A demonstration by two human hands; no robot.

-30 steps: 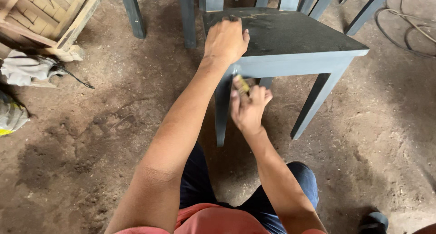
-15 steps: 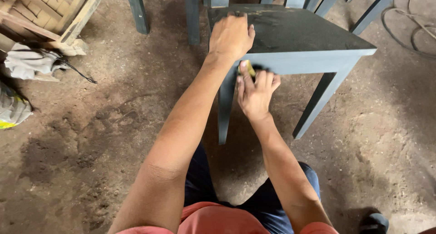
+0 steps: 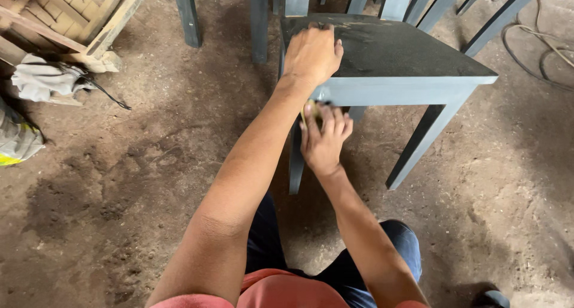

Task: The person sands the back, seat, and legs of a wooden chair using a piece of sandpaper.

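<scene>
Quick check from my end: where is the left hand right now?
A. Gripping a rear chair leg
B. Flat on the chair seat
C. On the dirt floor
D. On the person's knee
B: the left hand lies palm down on the near corner of the dark chair seat.

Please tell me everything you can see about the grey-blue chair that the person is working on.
The chair looks wooden, painted a dull grey-blue, with a darker, dusty, flat square seat. It stands upright on the dirt floor. Two front legs and the front rail under the seat are visible; the back is cut off by the top edge of the picture. The left hand rests flat on the near left corner of the seat. The right hand presses a small yellowish pad against the top of the front left leg.
</scene>
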